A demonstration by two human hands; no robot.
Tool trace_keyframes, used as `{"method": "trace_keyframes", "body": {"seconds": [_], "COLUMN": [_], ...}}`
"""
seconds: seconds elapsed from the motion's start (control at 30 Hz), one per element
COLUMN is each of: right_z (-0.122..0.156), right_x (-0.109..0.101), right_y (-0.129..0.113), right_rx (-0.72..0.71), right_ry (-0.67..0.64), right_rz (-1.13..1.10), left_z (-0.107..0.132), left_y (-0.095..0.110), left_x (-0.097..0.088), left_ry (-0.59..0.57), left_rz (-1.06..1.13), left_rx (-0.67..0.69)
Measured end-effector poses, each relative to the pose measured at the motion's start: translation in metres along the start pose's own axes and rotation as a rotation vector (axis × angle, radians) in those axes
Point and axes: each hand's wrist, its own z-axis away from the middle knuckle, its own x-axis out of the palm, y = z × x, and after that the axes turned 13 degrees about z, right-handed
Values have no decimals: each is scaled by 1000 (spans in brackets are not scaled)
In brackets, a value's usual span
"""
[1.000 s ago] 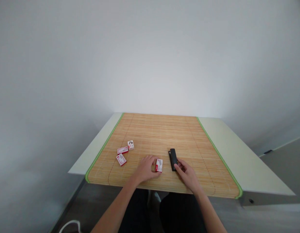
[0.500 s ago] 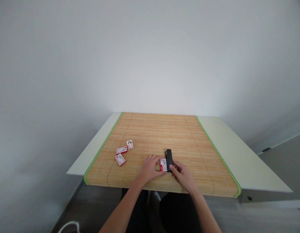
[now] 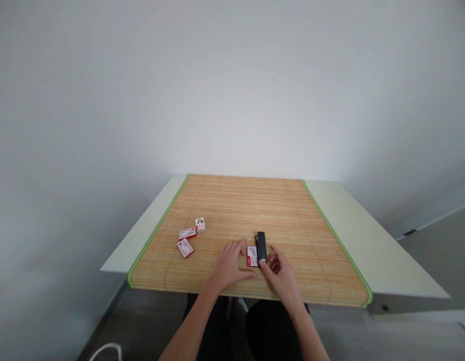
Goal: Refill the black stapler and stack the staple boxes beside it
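A black stapler [image 3: 262, 245] lies lengthwise on the bamboo mat, its far end pointing away from me. Against its left side rests a small red-and-white box [image 3: 252, 256], label up. My left hand [image 3: 229, 265] is open just left of this box, thumb and fingers spread with a gap to it. At the stapler's near right side is my right hand [image 3: 280, 275]. Its thumb tip reaches the stapler's near end, while the index finger stands apart and the other fingers curl; nothing is gripped between them.
To the left lie three more small boxes: a white one with a dark picture [image 3: 200, 224], a red-and-white box [image 3: 187, 233] and another tilted box [image 3: 185, 247]. The green-edged bamboo mat [image 3: 247, 200] covers the middle of a white table [image 3: 367, 235] against a wall.
My left hand has drawn off the box beside the stapler, its fingers opening wider. My right hand has loosened from the stapler and slid slightly toward me.
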Motion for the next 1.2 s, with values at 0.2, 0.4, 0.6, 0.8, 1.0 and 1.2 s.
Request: {"method": "trace_keyframes", "body": {"seconds": [0.2, 0.4, 0.6, 0.8, 1.0, 1.2], "right_z": [14, 10, 9, 10, 7, 3], "right_x": [16, 1, -6, -5, -8, -11], "right_y": [-16, -5, 0, -1, -4, 0], "right_rx": [-94, -3, 14, 26, 33, -37], "right_ry": [135, 119, 60, 56, 13, -39], "right_rz": [165, 72, -22, -29, -44, 21], "left_z": [6, 37, 80, 77, 35, -10], "left_y": [3, -8, -55, -64, -11, 14], "left_x": [1, -31, -112, -122, -60, -27], "left_ry": [35, 273, 674, 541, 265, -49], "left_rz": [86, -14, -427, -337, 96, 220], "left_rx": [6, -49, -378, -342, -44, 59]}}
